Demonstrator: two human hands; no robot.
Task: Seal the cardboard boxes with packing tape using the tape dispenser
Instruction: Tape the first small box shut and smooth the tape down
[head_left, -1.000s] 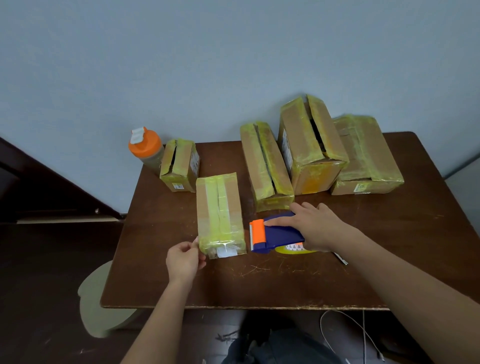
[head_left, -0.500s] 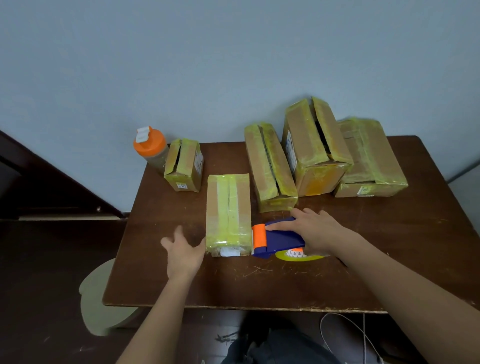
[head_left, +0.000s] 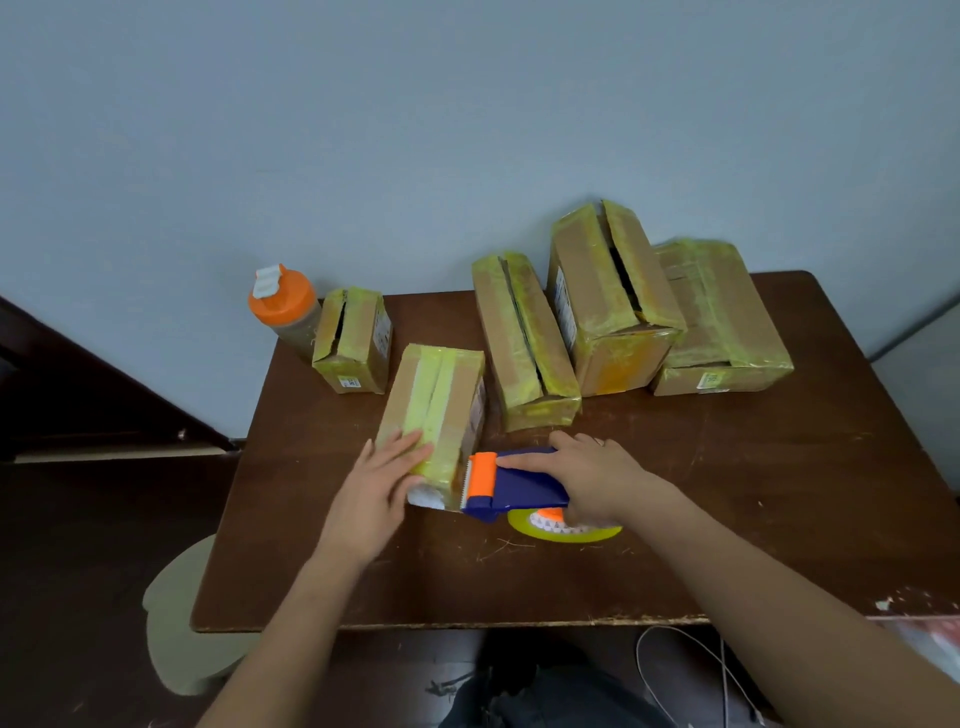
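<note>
Since the earlier frame, the left hand (head_left: 382, 491) is now lying flat on top of the near cardboard box with the yellow-green tape strip (head_left: 434, 415), where it was beside that box's lower left corner on the brown wooden bench (head_left: 779, 493), and the box itself is now sitting angled, its far end tipped toward the right of the frame. Its fingers are lying straight, pressing the tape at the box's near end rather than curling round anything. The right hand (head_left: 592, 480) is gripping the blue tape dispenser with the orange roller (head_left: 511, 480) at centre frame, fingers wrapped over its body, with the toothed edge touching the near right corner of the box and the yellow tape roll (head_left: 563, 527) showing just below the hand. Judging by the frame, this box's top seam is already covered and the strip is probably being cut or smoothed down. Further up the frame, the small taped carton (head_left: 353, 340) at upper left, the long narrow carton (head_left: 524, 343) and the tall carton (head_left: 610, 296) are all showing dark open gaps along their tops, so they likely remain to be sealed; the flat carton at far right (head_left: 722, 317) looks closed. An orange-lidded bottle (head_left: 283, 306) is standing at the bench's upper left corner.
</note>
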